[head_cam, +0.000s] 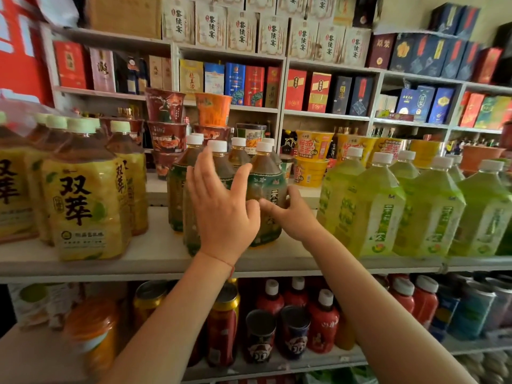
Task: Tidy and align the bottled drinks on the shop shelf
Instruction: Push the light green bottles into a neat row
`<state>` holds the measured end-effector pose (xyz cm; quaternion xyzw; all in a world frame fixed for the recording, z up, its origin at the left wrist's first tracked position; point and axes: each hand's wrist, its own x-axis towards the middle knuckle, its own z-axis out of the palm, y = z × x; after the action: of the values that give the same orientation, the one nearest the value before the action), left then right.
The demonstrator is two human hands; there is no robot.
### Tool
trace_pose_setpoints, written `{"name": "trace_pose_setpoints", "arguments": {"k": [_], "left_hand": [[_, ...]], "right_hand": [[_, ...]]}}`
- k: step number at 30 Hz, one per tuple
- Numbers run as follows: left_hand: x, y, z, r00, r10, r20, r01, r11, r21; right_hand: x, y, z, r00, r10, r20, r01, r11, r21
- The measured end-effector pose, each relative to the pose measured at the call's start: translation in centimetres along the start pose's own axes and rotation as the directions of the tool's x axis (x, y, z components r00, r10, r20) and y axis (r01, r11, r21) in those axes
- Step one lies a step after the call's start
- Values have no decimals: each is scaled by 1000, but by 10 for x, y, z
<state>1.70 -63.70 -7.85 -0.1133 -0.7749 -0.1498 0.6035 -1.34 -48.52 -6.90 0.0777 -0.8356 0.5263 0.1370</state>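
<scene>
Several dark-green-labelled tea bottles with white caps stand in a cluster at the middle of the shelf (pixel 144 256). My left hand (pixel 221 206) is raised in front of them with fingers spread and straight, covering a front bottle. My right hand (pixel 291 214) curls round the lower right side of the front dark green bottle (pixel 267 187), thumb and fingers on its label. Yellow-labelled bottles (pixel 86 200) stand at the left, light green bottles (pixel 382 206) at the right.
Stacked instant-noodle cups (pixel 166 128) and yellow noodle bowls (pixel 313 153) stand behind the bottles. Boxed goods fill the wall shelves above. The lower shelf holds red bottles (pixel 322 320), cans (pixel 223 322) and blue bottles.
</scene>
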Motion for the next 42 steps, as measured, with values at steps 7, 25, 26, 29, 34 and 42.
{"name": "trace_pose_setpoints", "arguments": {"k": [7,25,26,29,34,42], "left_hand": [[15,38,19,978,181,102,-191,976,101],[44,26,49,970,-84,230,61,993,105],[45,23,47,966,-98,241,83,994,71],[42,18,41,965,-95,244,89,995,33],[38,16,35,968,-71,242,79,997,-22],[36,17,31,955,-95,281,99,995,-2]], "right_hand": [[3,9,-11,1000,-25,-5,25,999,38],[96,3,0,989,-36,-140,33,999,-29],[99,4,2,991,-16,-135,12,1000,-25],[101,6,4,995,57,-87,-61,997,-38],[107,6,-7,976,215,-15,-208,957,200],[90,-3,-6,958,283,-47,-271,946,181]]}}
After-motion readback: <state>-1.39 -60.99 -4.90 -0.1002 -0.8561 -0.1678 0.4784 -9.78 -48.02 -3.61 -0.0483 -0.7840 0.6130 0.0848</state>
